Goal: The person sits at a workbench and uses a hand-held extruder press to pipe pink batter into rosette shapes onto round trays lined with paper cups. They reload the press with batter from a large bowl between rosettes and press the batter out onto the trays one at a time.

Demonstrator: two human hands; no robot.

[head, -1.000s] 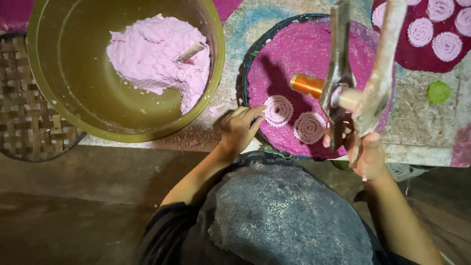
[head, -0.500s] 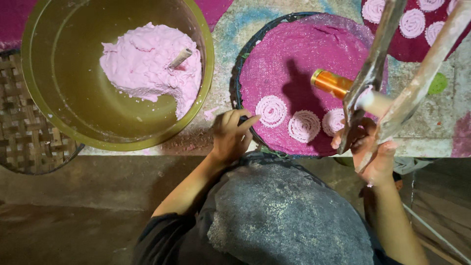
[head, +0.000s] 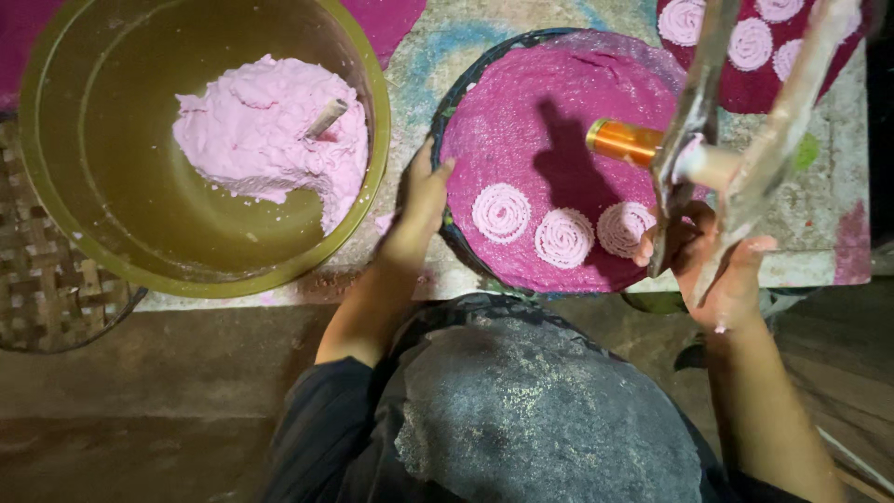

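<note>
My left hand grips the left rim of a round tray covered with magenta cloth. Three pale pink dough spirals lie in a row on the cloth near its front edge. My right hand is closed on the two long handles of a metal dough press. The press has a brass-coloured cylinder that hangs over the tray, just above the rightmost spiral.
A big olive-green bowl holds a mound of pink dough with a stick in it. Another dark red tray with several spirals sits at the back right. A woven basket lies at the left. A grey cloth covers my lap.
A third spiral now lies on the tray, where one second ago there were two. My left hand has shifted left along the tray rim and the tray has turned.
</note>
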